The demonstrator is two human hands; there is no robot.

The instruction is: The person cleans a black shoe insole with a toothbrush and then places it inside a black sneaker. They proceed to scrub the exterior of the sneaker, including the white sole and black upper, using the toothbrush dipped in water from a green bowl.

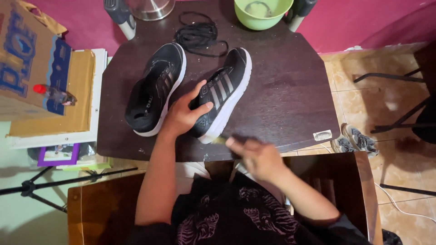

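Note:
Two black sneakers with white soles lie on a dark wooden table (290, 81). My left hand (184, 113) grips the heel end of the right-hand sneaker (225, 93), which has grey stripes on its side. The other sneaker (156, 88) lies just left of that hand. My right hand (254, 154) is blurred at the table's near edge, close to the held sneaker's sole, and seems to hold a small pale object I cannot make out. A bundle of black laces (197, 36) lies behind the shoes.
A green bowl (262, 12) and a metal pot (150, 8) stand at the table's far edge. Cardboard boxes (50, 86) and a small bottle (54, 94) sit to the left. Another pair of shoes (352, 139) lies on the tiled floor at right. A tripod leg (59, 181) crosses the lower left.

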